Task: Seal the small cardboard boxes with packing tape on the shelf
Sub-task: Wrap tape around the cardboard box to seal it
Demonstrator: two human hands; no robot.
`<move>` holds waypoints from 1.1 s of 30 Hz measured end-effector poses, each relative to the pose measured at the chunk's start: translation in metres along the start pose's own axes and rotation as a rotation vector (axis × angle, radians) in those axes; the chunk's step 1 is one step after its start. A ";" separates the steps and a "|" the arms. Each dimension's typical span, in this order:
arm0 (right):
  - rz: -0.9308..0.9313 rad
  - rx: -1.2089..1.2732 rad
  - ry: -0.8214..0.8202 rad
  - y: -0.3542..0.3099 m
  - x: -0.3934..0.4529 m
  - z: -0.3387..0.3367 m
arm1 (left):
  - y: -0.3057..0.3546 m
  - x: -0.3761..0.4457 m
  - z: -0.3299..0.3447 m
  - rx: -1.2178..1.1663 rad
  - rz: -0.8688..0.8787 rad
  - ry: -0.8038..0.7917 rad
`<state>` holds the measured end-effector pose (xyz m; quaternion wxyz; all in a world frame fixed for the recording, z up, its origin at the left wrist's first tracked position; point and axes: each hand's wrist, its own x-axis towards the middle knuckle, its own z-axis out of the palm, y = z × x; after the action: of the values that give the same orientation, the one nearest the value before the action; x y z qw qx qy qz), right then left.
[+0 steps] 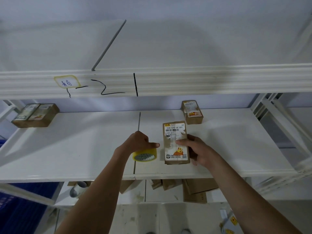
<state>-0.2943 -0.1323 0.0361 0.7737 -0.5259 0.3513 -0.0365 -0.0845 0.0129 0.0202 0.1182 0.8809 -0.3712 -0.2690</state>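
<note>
A small cardboard box with a shipping label lies flat on the white shelf, near its front edge. My right hand grips the box from its right side, thumb across the top. Just left of the box, my left hand holds a yellowish roll of packing tape from above, thumb pointing toward the box. The roll rests on the shelf, a small gap from the box.
Another labelled box stands at the back right of the shelf, and a pair of boxes sits at the back left. An upper shelf beam hangs above. Flattened cardboard lies on the lower shelf.
</note>
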 end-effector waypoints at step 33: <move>0.061 -0.327 0.136 0.009 0.019 0.014 | 0.012 -0.014 0.019 -0.435 0.054 -0.084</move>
<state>-0.2750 -0.1249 0.0216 0.6530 -0.6303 0.4197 0.0093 -0.1107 0.0147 0.0148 0.2972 0.8123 -0.3326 -0.3757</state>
